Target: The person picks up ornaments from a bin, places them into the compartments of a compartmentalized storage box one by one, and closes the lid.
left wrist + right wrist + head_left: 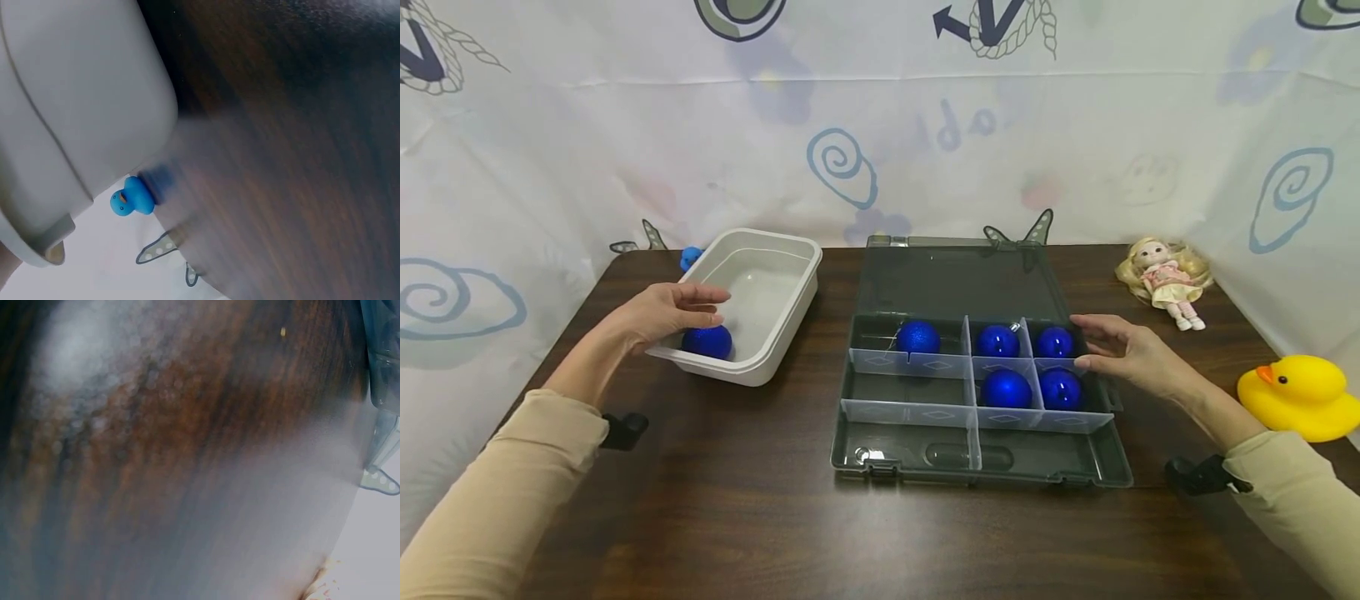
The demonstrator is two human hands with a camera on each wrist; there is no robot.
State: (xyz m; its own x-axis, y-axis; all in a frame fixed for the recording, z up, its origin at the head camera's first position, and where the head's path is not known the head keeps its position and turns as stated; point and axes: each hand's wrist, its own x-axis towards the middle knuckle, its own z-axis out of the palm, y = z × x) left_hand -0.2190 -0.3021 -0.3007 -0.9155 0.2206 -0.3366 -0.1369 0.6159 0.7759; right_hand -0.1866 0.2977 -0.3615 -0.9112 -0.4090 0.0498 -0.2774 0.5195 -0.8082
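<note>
We see a left hand [662, 315], fingers extended, above a blue ball [709, 343] in the left tray [777, 333]. The right hand [1126, 352], fingers relaxed, is at the box's [901, 440] right edge. Faint letters [950, 137] mark our far cloth [700, 142].

One blue ball [709, 343] in white tub [792, 321], five in gray case [955, 279]

The tub [787, 328] and case [955, 283] look smooth plastic, the table [737, 483] glossy wood.
</note>
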